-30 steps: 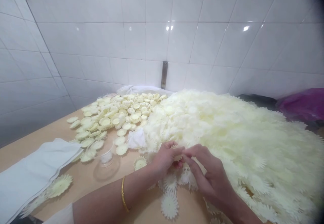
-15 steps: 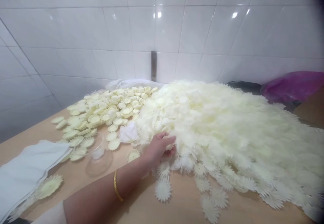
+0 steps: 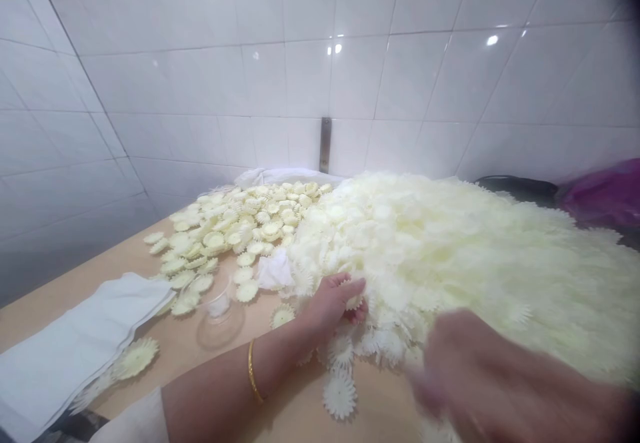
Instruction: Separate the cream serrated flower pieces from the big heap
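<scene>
My left hand (image 3: 336,306) is closed at the near edge of a big heap of pale cream petal discs (image 3: 440,249). Between its thumb and fingers sits a small scalloped petal disc (image 3: 354,301). My right hand (image 3: 465,369), smeared by motion, is over the table in front of the heap; whether its fingers hold anything does not show. Just below my left hand, a loose petal disc (image 3: 340,395) lies flat on the table.
Thicker yellowish layered discs (image 3: 230,223) are piled at the back left. In front of them stand a clear cup-like piece (image 3: 219,313) and a crumpled white scrap (image 3: 275,269). White sheets (image 3: 85,349) lie at left. Dark and purple bags (image 3: 605,193) rest at back right against the tiled wall.
My right hand has come into view from the lower right. The left hand keeps its grip on the disc. The whole view has shifted, so things appear further right and lower.
</scene>
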The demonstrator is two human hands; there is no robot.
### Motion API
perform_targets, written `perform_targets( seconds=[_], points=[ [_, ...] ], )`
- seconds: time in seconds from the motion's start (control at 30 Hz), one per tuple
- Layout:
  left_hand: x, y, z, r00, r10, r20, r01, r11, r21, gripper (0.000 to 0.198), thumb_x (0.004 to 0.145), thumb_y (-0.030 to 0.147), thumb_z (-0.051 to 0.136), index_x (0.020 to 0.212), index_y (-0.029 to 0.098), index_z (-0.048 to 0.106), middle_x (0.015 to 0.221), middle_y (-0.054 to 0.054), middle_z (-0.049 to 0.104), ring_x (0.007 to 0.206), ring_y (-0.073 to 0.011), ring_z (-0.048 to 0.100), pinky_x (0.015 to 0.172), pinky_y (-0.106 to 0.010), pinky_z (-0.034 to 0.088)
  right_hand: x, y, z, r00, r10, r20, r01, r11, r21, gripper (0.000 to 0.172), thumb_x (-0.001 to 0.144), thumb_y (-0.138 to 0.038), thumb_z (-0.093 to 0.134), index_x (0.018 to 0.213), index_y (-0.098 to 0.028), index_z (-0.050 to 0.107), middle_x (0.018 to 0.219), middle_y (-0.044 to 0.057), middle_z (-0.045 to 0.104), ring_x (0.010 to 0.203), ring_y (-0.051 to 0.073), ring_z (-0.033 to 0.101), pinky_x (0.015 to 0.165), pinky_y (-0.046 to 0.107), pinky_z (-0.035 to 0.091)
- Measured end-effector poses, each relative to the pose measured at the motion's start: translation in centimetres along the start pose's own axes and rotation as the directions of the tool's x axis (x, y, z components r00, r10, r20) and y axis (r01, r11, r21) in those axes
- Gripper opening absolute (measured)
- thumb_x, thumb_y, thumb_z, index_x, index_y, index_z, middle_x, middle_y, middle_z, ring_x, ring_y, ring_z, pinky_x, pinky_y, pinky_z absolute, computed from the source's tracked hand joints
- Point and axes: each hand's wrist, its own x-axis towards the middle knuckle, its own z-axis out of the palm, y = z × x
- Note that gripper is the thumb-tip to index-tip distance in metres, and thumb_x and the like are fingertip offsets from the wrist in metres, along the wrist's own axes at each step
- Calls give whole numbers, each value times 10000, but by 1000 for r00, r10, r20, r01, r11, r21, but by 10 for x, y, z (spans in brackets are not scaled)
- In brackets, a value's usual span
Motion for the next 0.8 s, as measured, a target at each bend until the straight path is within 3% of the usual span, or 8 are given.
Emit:
perform_targets(
  seconds=[0.1,0.17,0.3,0.43,0.53,0.6,0.7,0.8],
  points=[
    [-2,4,2,999,-7,47,9,999,-50,340,716,477,560,753,143,505,559,-12,534,417,-73,479,410,-185,336,38,8,13,992,113,60,-116,991,61,189,803,-303,489,896,-284,653,751,34,654,700,196,615,580,313,503],
    [-2,8,3,995,-39,87,45,996,-74,391,737,517,512,823,135,519,600,-32,556,433,-87,503,415,-196,354,55,18,26,973,229,16,-229,965,124,203,810,-288,479,887,-212,651,721,37,653,681,184,617,601,306,507],
    [-2,13,3,982,-53,180,79,987,-142,389,767,475,494,946,131,517,696,-65,590,518,-125,567,487,-236,429,65,38,53,936,351,-20,-341,919,196,205,794,-302,499,863,-165,635,719,45,647,700,187,613,604,292,494],
    [-1,12,3,989,-12,149,31,991,-130,239,720,301,608,848,114,533,655,-57,585,527,-121,564,514,-241,436,58,48,68,933,357,-49,-342,921,187,250,809,-355,481,891,-157,610,792,60,641,737,189,604,622,289,481],
    [-2,9,3,993,1,118,7,998,-64,259,700,342,629,789,113,547,577,-34,562,454,-92,517,449,-209,383,52,51,72,950,313,4,-309,937,163,247,795,-362,504,907,-159,588,786,46,621,686,171,593,595,272,468],
    [-4,9,3,995,-2,95,4,1000,-24,288,675,382,643,737,120,541,532,-15,544,406,-77,483,412,-193,343,49,53,73,954,296,44,-299,942,150,210,814,-345,471,800,-164,577,680,20,590,598,150,565,552,260,447],
    [-5,11,4,997,-36,65,37,999,-28,319,678,433,623,694,132,518,516,-11,538,379,-66,460,391,-182,319,47,60,71,961,246,-129,-251,968,-19,237,840,-297,414,680,-172,535,615,19,548,590,159,525,572,286,421],
    [-3,14,4,993,-60,98,70,993,-99,244,734,367,579,785,133,530,608,-42,583,461,-96,531,447,-207,397,47,72,66,921,119,-370,-221,944,-245,160,817,-263,430,826,-163,554,793,78,573,764,216,524,689,361,417]
  ],
)
